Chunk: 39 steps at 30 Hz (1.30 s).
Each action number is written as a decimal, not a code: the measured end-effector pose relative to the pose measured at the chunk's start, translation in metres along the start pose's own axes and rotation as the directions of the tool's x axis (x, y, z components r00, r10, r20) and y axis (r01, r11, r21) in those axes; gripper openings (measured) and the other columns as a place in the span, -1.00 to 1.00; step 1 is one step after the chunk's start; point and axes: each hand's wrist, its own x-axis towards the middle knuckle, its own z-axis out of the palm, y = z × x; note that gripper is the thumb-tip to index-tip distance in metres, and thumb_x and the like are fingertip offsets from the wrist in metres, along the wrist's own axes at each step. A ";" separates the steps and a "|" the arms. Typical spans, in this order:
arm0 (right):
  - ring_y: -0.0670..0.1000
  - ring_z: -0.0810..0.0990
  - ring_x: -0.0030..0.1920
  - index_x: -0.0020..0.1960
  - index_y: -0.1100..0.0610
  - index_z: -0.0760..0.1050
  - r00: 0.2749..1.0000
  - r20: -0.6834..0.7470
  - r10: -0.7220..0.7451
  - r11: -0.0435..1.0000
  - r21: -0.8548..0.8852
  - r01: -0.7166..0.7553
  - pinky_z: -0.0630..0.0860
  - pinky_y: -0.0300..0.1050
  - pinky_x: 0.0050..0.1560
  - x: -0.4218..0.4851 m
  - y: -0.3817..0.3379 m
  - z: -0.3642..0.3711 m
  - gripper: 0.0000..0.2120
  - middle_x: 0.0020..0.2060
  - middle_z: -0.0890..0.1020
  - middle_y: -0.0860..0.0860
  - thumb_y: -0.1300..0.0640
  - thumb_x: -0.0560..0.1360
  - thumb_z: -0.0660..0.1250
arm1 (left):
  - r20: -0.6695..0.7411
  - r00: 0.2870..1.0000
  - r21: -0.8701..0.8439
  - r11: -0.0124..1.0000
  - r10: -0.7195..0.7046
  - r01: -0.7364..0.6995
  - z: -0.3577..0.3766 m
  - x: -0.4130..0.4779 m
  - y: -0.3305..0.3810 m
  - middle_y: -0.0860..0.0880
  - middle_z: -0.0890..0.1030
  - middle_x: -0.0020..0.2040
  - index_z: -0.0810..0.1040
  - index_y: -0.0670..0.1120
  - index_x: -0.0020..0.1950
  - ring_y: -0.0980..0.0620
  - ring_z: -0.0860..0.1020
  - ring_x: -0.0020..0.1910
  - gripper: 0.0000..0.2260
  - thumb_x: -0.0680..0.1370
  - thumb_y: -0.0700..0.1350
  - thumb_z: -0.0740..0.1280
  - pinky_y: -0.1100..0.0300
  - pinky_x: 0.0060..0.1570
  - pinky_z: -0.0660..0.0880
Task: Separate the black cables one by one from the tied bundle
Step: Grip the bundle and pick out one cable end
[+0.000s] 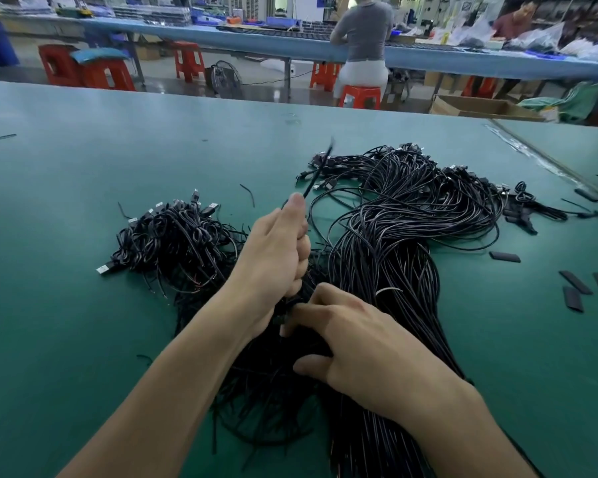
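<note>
The left hand (277, 250) was up off the dark green surface (83, 201), its fingers (302, 248) curled tight round a single thin black cable (316, 174). That cable ran up and away from the fist, and its far end was only a blur above the heap. Below and nearer, the right hand (353, 343) rested on the near end of the big bundle of long black cables (394, 236). Its thumb and fingers (325, 294) were bent in and pinched the strands right under the left fist. Which strand they had, I couldn't tell.

The bundle lay right of centre and ran from the person's lap edge out to a spread of plug ends at the far side. A small pale loop of tie wire (389, 290) showed part-way along it. Well apart on the left sat a looser pile of coiled black cables with silver plugs (176, 239), very likely the ones already pulled free.

So this looked like mid-extraction, with one cable picked out and lifted and the rest pinned. The long bundle was still thick, so plenty was left to do.

The next move would call for a long, steady pull along the cable's length while the right hand kept the neighbours down. The plug end had to clear the tangle at the far side without snagging, and then the cable would go left to the loose pile.

Short flat black sleeve pieces (575, 282) lay scattered on the right, clear of the work.
</note>
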 end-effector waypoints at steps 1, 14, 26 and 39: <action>-0.15 0.30 -0.05 0.22 -0.23 0.44 1.000 0.000 -0.020 1.000 0.010 0.020 0.33 -0.17 -0.12 0.000 0.000 0.000 -0.70 0.04 0.33 -0.19 -0.03 0.52 0.38 | -0.018 1.000 -0.004 1.000 0.009 -0.009 0.000 0.000 0.000 0.14 0.20 -0.50 0.22 0.00 -0.28 0.15 0.08 -0.55 -0.61 0.70 0.14 0.07 0.36 -0.62 0.07; -0.09 0.39 -0.05 0.04 -0.11 0.45 0.996 0.021 -0.084 0.993 0.087 0.082 0.46 -0.08 -0.07 0.001 -0.006 0.007 -0.94 -0.01 0.37 -0.16 0.05 0.61 0.24 | -0.258 0.966 -0.131 0.991 -0.017 -0.017 -0.013 0.010 0.000 0.14 0.18 -0.55 0.21 0.01 -0.30 0.15 0.07 -0.60 -0.60 0.71 0.12 0.05 0.36 -0.63 0.04; -0.15 0.53 -0.24 0.02 -0.12 0.42 0.913 -0.399 0.086 0.926 0.371 0.075 0.52 -0.21 -0.22 0.006 0.003 0.004 -0.81 -0.24 0.55 -0.18 0.15 0.56 0.35 | -0.293 0.954 -0.149 0.989 -0.064 0.021 -0.015 0.012 0.001 0.13 0.22 -0.58 0.26 0.00 -0.28 0.16 0.12 -0.65 -0.61 0.70 0.12 0.06 0.38 -0.65 0.06; -0.10 0.67 -0.25 -0.10 -0.01 0.68 0.627 -0.621 0.470 0.578 0.753 0.313 0.56 -0.29 -0.20 0.005 0.020 -0.016 -0.86 -0.25 0.72 -0.05 0.23 0.50 0.44 | -0.012 0.997 -0.118 0.990 0.072 -0.073 -0.001 -0.008 0.016 0.12 0.22 -0.54 0.36 0.04 -0.44 0.12 0.09 -0.60 -0.45 0.69 0.18 -0.02 0.37 -0.62 0.08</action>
